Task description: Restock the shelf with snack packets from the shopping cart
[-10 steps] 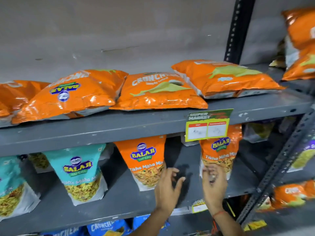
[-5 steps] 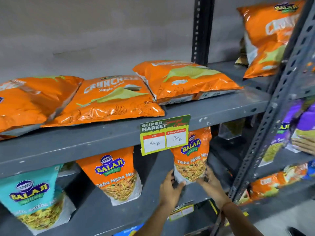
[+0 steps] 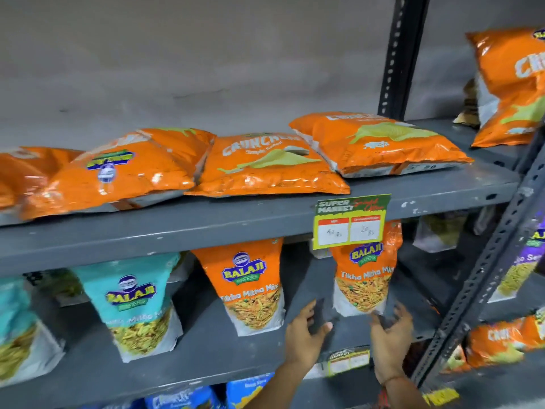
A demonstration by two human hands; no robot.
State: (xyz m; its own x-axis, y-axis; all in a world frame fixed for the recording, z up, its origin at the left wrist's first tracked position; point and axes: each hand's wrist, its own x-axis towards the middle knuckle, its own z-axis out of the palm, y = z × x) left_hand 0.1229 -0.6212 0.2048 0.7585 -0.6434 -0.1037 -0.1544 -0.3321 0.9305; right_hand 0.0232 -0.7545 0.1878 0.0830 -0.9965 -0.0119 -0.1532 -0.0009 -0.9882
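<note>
Since half a second ago I note both hands have drawn back from the orange Tikha Mitha Mix packet (image 3: 365,273), which they were then flanking at its base; the view has also swung left, bringing more of the upper row into sight.

The packet stands upright on the grey middle shelf (image 3: 206,346), its top hidden behind the yellow price tag (image 3: 351,221) fixed to the edge of the upper shelf (image 3: 177,225). The left hand (image 3: 305,335) sits near and left of the packet's base, fingers spread and released, holding nothing, clear of the packet. The right hand (image 3: 390,338) is just below and right of the packet's bottom corner, fingers loosely open; motion blur prevents me from saying whether the fingertips touch the packet.

To the left on the same shelf stand a second orange Balaji packet (image 3: 253,287) and a teal Balaji packet (image 3: 135,302), both upright and apart from each other. On the upper shelf, orange Crunchex bags (image 3: 265,166) lie flat in a row, edges overlapping. A dark slotted upright (image 3: 398,54) rises at the far right of the bay. The shopping cart is out of view.
</note>
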